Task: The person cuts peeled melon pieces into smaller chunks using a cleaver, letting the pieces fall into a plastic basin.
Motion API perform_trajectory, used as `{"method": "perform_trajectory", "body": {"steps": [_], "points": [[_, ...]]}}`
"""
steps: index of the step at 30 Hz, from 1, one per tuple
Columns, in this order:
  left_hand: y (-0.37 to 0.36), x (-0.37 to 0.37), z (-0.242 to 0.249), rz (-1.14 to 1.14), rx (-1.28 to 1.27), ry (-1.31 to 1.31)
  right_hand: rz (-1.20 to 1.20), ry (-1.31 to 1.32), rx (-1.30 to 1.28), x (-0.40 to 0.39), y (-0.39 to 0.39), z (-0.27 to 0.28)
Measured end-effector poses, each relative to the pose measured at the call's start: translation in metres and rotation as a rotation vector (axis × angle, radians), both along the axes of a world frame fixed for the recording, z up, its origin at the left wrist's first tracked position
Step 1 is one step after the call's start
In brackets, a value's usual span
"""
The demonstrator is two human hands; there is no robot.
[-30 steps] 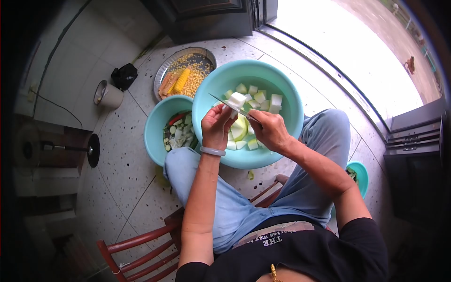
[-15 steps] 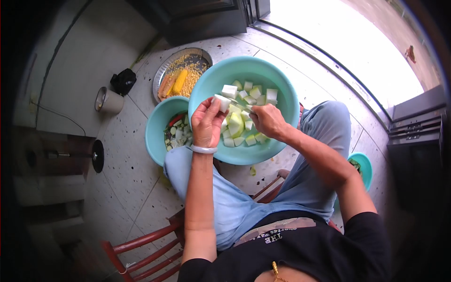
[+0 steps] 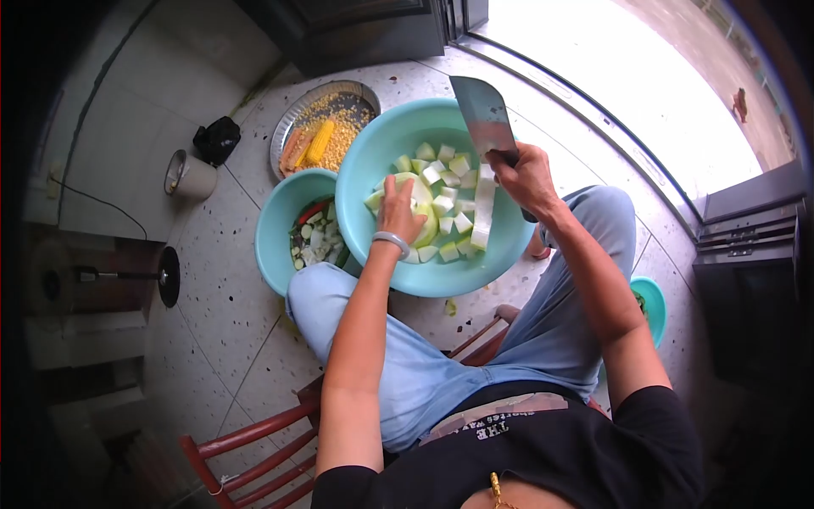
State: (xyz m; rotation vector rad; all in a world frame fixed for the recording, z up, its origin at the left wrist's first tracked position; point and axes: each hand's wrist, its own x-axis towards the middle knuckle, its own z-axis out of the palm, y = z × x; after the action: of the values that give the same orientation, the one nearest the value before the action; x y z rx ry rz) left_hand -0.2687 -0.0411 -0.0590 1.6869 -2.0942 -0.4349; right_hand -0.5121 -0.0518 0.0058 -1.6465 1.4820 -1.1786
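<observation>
My left hand point(image 3: 400, 210) reaches down into a large turquoise basin point(image 3: 360, 222), fingers apart on a big pale-green melon piece point(image 3: 430, 222). Around it lie several white melon cubes point(image 3: 448, 176) with green sides. My right hand point(image 3: 527, 180) grips a cleaver point(image 3: 482, 110) by its handle, over the basin's right side. Its broad blade points away from me, past the far rim. A long white melon strip point(image 3: 483, 210) extends below the right fingers, its upper end close to them.
A smaller turquoise basin point(image 3: 270, 222) with cut vegetables stands at left. Behind it, a metal tray point(image 3: 278, 140) holds corn kernels and a corn cob point(image 3: 320, 142). A small pail point(image 3: 193, 176) and black bag point(image 3: 219, 140) are farther left. Another turquoise bowl point(image 3: 657, 318) is beyond my right knee.
My left hand has let go of a white melon piece and lowered into the basin. My right hand has risen to the right, bringing the cleaver's blade into full view.
</observation>
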Motion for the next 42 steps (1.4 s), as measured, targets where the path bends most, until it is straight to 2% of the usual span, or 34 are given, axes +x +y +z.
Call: {"method": "perform_trajectory", "body": {"steps": [1, 4, 5, 8, 9, 12, 13, 17, 20, 21, 24, 27, 30, 33, 36, 39, 42], "points": [[0.003, -0.006, -0.003, 0.026, 0.038, -0.097, 0.000, 0.005, -0.011, -0.001, -0.001, 0.002], [0.008, -0.023, 0.004, -0.094, -0.020, -0.169, -0.013, -0.033, -0.008, -0.002, 0.001, 0.010], [0.011, -0.027, 0.009, -0.138, 0.100, -0.144, -0.016, -0.053, -0.001, -0.002, 0.001, 0.013], [-0.001, -0.033, 0.024, 0.025, 0.317, 0.008, -0.006, -0.036, 0.002, -0.003, 0.000, 0.012], [-0.011, -0.028, 0.018, 0.062, 0.283, -0.057, -0.004, -0.032, 0.006, -0.003, 0.000, 0.012], [-0.034, -0.015, 0.008, 0.012, 0.018, -0.252, 0.003, -0.021, 0.021, -0.004, -0.001, 0.011], [-0.044, -0.010, 0.002, -0.055, -0.001, -0.297, 0.002, -0.017, 0.025, -0.004, -0.002, 0.010], [-0.073, -0.004, -0.017, -0.156, 0.326, -0.441, 0.003, -0.025, 0.015, -0.006, -0.005, 0.009], [-0.079, -0.004, 0.010, -0.270, 0.469, -0.581, 0.003, 0.002, 0.059, -0.006, -0.007, 0.007], [-0.082, 0.001, 0.012, -0.259, 0.559, -0.528, -0.002, 0.002, 0.054, -0.006, -0.007, 0.008], [-0.074, -0.003, 0.015, -0.245, 0.579, -0.641, -0.013, -0.001, 0.042, -0.003, -0.008, 0.008], [-0.077, -0.001, 0.007, -0.363, 0.527, -0.610, -0.006, 0.014, 0.045, -0.004, -0.010, 0.007], [-0.078, 0.007, 0.006, -0.407, 0.597, -0.457, 0.004, 0.040, 0.049, -0.005, -0.010, 0.006], [-0.072, 0.012, 0.010, -0.392, 0.464, -0.399, 0.009, 0.061, 0.011, -0.005, -0.011, 0.003], [-0.056, 0.007, 0.030, -0.478, 0.314, -0.493, -0.006, 0.039, 0.017, -0.006, -0.011, 0.004], [-0.039, 0.004, 0.052, -0.406, 0.154, -0.547, -0.026, 0.025, 0.042, -0.006, -0.010, 0.004], [-0.038, 0.014, 0.087, -0.188, 0.099, -0.403, -0.062, 0.001, 0.089, -0.007, -0.007, 0.013]]}}
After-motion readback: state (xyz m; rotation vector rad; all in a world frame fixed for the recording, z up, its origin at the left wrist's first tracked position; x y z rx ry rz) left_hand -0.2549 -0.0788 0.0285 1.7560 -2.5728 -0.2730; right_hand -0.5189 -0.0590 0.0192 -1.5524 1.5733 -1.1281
